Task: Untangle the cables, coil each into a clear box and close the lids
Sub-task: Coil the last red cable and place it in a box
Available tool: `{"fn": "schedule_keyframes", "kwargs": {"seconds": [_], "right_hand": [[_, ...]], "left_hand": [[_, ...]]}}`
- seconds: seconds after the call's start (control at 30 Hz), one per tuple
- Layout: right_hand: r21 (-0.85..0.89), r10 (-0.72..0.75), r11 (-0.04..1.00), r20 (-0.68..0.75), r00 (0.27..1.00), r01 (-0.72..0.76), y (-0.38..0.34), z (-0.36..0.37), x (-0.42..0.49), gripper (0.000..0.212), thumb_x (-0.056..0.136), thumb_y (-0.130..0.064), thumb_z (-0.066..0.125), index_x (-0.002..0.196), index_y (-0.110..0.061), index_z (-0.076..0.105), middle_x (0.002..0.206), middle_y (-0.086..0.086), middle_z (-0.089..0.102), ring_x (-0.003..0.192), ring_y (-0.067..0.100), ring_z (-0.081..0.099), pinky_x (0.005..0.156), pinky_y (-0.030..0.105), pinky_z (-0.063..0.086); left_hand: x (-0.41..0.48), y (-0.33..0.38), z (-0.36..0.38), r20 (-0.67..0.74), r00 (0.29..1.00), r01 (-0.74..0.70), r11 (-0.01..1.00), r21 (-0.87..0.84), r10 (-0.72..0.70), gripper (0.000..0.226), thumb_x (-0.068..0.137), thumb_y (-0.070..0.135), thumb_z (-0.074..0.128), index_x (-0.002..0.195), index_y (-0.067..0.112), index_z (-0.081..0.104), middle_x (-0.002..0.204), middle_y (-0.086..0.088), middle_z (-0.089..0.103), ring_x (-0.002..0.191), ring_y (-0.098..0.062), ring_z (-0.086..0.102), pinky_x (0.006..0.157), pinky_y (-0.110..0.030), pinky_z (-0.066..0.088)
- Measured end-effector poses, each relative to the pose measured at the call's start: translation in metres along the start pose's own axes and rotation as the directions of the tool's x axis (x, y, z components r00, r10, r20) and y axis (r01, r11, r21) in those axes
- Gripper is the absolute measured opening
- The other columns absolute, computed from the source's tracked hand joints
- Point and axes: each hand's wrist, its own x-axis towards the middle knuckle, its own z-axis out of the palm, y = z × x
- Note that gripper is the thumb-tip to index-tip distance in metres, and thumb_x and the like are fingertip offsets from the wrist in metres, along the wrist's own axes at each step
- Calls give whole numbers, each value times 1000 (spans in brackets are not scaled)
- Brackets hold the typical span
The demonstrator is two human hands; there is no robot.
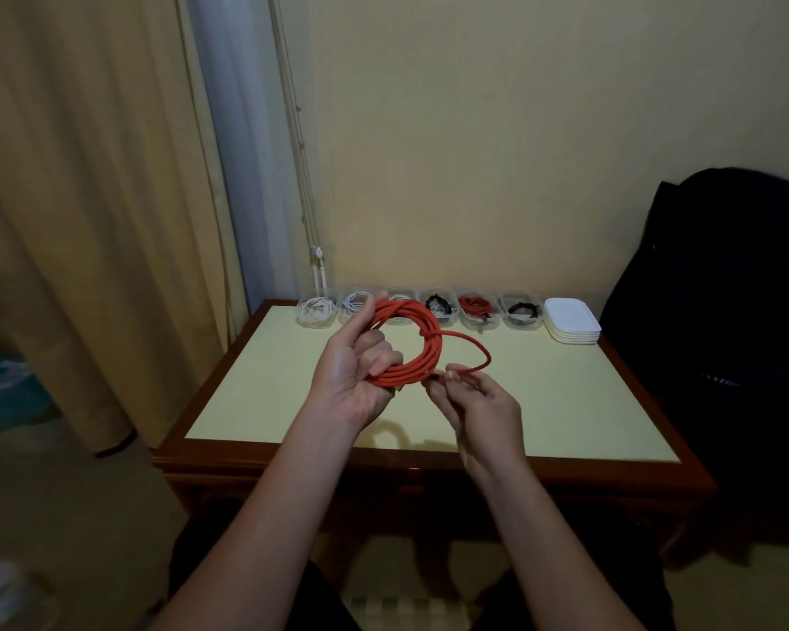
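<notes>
One red cable (pixel 431 346), a round matte cord, is held in the air above the middle of the table (pixel 565 403). It is wound into one ring of several turns. The ring stands nearly upright with its open face toward the camera. Its single loose tail leaves the ring's upper right, runs rightward, folds back in a sharp bend and returns left.

The left hand (pixel 356 371) grips the ring's left side, its fingers curled through the hole and round the bundled turns. The right hand (pixel 479 403) pinches the tail's end between thumb and fingertips, just beside the ring's lower right.

Six clear boxes (pixel 520 314), small rounded plastic tubs, stand in one row along the table's far edge. From the left, three hold white cable, then one black, one red and one black; the third is partly hidden behind the ring. At the table's far right corner sits one stack of white lids (pixel 572 318), flat rounded rectangles, perhaps five, though the edges blur together.

The table has a pale yellow-green smooth top in a dark glossy wooden frame. Left of the table hangs one beige curtain (pixel 87 220); right of it is one black bulk (pixel 725 289) of soft fabric.
</notes>
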Motion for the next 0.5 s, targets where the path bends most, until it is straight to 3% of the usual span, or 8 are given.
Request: {"fn": "schedule_keyframes", "kwargs": {"seconds": [0.1, 0.17, 0.3, 0.4, 0.5], "right_hand": [[226, 79, 970, 59, 995, -90, -6, 11, -9, 16, 93, 19, 51, 101, 11, 62, 94, 20, 70, 84, 23, 76, 68, 26, 61], [274, 104, 953, 116, 988, -132, -8, 15, -11, 18, 93, 19, 48, 99, 12, 63, 100, 22, 69, 86, 23, 75, 67, 26, 61], [116, 139, 978, 245, 959, -172, -12, 15, -18, 28, 91, 13, 52, 117, 11, 63, 110, 22, 70, 96, 27, 71, 73, 31, 60], [-72, 160, 987, 303, 939, -145, -15, 16, -25, 29, 90, 6, 56, 107, -8, 75, 106, 8, 75, 86, 16, 66, 68, 26, 45], [9, 190, 978, 381, 905, -209, -12, 15, -31, 37, 80, 0, 53, 106, -12, 76, 101, 4, 70, 76, 13, 54, 65, 28, 38]], "left_hand": [[0, -4, 0, 21, 1000, 0, 999, 35, 0, 22, 86, 21, 62, 104, 8, 64, 37, 8, 23, 24, -6, 21, 27, -16, 23], [0, -6, 1, 24, 1000, -4, 998, 61, 3, 21, 86, 21, 62, 104, 9, 65, 38, 9, 23, 24, -6, 21, 27, -16, 23], [1, -6, -1, 3, 1000, -29, 993, 115, 28, 18, 92, 21, 59, 106, 11, 65, 38, 10, 21, 25, -5, 20, 26, -15, 21], [2, -6, -4, -6, 999, -40, 987, 155, 42, 25, 88, 24, 62, 111, 15, 66, 39, 11, 21, 26, -4, 20, 27, -15, 21], [4, -9, -5, 7, 993, -115, 967, 227, 116, 22, 89, 26, 63, 109, 17, 67, 41, 11, 22, 29, -2, 18, 33, -15, 23]]}}
